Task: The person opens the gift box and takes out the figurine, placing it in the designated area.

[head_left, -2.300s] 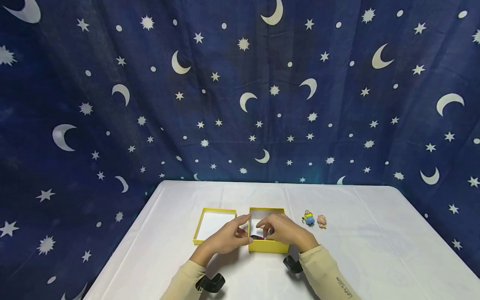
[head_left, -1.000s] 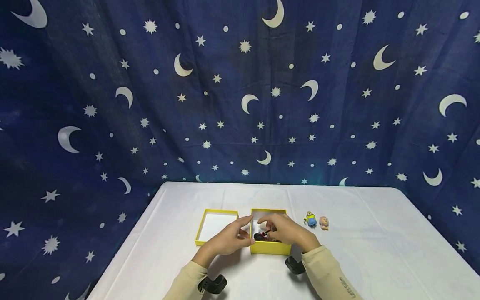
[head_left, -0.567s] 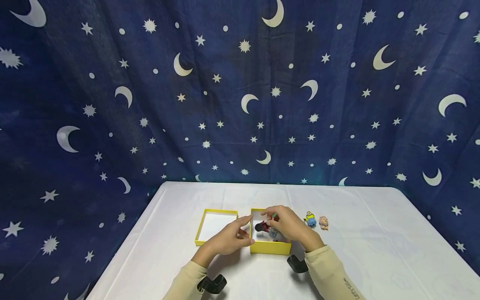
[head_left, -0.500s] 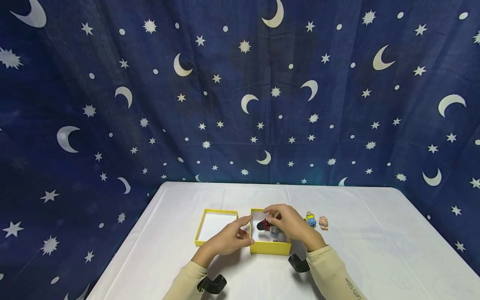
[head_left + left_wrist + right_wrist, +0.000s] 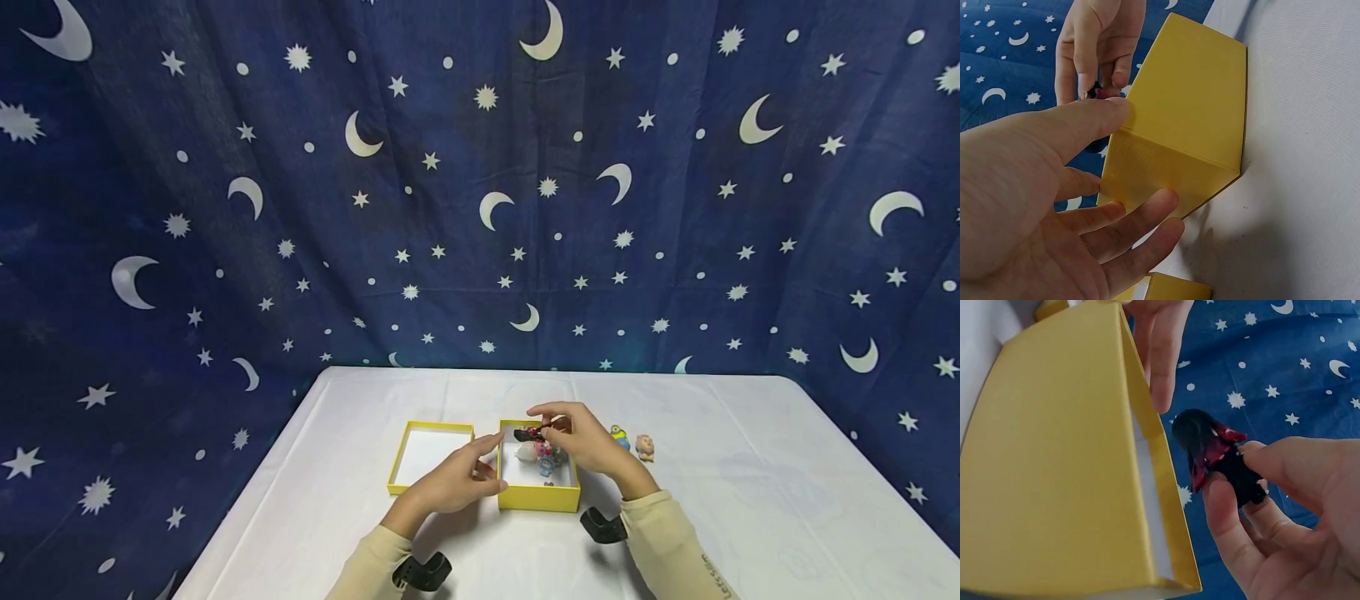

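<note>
My right hand pinches a small toy figurine with long black-to-red hair and a black body, between thumb and fingers. It is raised over the far part of an open yellow box. My left hand lies against the box's left side, its fingers fairly straight; in the left wrist view the thumb touches the near corner. Inside the box sit a light-blue figurine, a white rounded thing and some pink-red pieces partly under the right hand.
Left of the box lies its shallow yellow lid, inner side up. To the right stand a yellow-and-blue Minion figurine, partly behind the right hand, and a pink pig-like figurine. A white cloth covers the table.
The right hand has pinched the black-and-red-haired figurine inside the box and lifted it up toward the far side. More of the box's contents shows. The left hand keeps its place.
</note>
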A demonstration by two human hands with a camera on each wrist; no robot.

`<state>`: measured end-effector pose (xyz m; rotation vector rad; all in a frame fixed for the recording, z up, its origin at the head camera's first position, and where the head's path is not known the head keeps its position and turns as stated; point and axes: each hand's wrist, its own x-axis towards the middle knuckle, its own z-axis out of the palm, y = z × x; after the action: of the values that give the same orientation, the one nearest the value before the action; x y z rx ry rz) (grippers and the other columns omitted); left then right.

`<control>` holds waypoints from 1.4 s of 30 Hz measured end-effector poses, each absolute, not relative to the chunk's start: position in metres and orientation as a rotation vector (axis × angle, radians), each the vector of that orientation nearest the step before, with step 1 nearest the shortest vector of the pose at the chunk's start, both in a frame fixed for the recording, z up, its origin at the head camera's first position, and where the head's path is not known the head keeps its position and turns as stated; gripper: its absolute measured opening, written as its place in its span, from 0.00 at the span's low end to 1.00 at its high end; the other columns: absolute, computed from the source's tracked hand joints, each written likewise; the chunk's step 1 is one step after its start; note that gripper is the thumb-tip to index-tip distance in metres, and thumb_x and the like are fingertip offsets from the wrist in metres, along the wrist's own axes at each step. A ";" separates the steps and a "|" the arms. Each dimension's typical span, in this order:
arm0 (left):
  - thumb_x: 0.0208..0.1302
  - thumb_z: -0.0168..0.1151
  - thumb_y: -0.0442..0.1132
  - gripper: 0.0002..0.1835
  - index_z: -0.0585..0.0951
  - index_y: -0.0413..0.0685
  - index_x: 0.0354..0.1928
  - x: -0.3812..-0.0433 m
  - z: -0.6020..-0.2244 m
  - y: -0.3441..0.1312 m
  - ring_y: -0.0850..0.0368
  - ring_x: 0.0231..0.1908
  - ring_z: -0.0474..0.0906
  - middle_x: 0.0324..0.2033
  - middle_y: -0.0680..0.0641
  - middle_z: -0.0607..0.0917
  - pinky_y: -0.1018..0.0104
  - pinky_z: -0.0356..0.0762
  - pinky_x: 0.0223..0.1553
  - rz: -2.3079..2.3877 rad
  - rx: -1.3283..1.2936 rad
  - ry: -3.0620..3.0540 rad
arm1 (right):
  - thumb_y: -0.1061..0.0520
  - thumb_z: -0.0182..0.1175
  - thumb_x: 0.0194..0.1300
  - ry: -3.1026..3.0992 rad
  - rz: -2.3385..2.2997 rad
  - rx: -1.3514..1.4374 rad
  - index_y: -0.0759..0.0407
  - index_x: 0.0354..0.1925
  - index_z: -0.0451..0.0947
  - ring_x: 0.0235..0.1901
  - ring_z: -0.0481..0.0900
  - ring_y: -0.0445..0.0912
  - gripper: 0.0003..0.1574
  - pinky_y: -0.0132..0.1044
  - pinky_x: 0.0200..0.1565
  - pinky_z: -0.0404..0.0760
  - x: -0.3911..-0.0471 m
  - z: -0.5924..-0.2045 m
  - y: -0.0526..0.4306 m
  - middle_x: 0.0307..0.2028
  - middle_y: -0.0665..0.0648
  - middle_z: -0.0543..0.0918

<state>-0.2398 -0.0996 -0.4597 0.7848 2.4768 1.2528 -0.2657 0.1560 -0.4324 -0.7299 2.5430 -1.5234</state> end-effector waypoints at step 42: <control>0.69 0.65 0.40 0.40 0.59 0.44 0.78 -0.240 -0.460 -0.100 0.55 0.49 0.82 0.76 0.39 0.64 0.60 0.83 0.54 1.254 0.824 2.482 | 0.71 0.60 0.67 2.546 -1.244 -0.996 0.54 0.67 0.76 0.43 0.76 0.45 0.32 0.37 0.44 0.82 -0.253 -0.437 0.135 0.54 0.59 0.80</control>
<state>-0.2402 -0.1004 -0.4600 0.8244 2.4824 1.2538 -0.2525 0.1347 -0.4373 -0.9962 2.5463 -1.2436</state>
